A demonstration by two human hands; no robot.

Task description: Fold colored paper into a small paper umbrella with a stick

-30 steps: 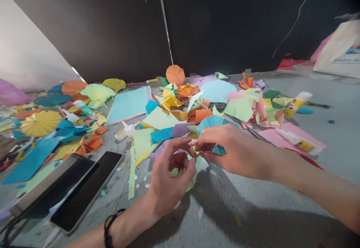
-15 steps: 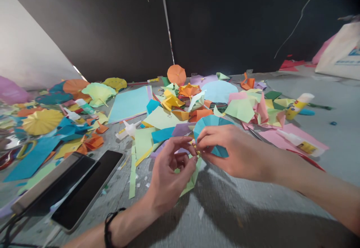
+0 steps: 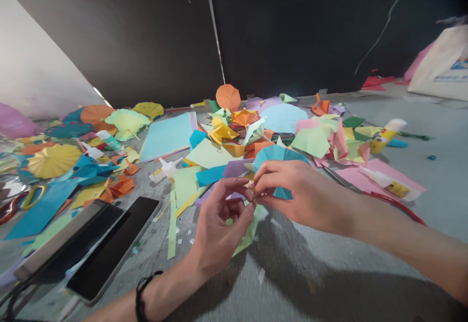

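Observation:
Both my hands meet over the grey floor, fingertips nearly touching. My left hand, palm turned inward, pinches with thumb and forefinger. My right hand comes from the right with its fingers bunched together against the left fingertips. Whatever small thing lies between them is mostly covered by the fingers. A pleated blue paper disc shows behind my right hand; I cannot tell whether that hand touches it. Below my left hand is a folded light green paper. Purple and blue paper pieces lie just beyond the fingertips.
Scissors with red handles lie beside my right forearm, near a white glue bottle and a glue stick. At left are a phone and a yellow pleated paper umbrella. Crumpled coloured paper spreads before a dark wall.
My right fingers have shifted slightly left and closer to the left fingertips. More of the scissors shows beside my right forearm. My left hand stays almost in place.

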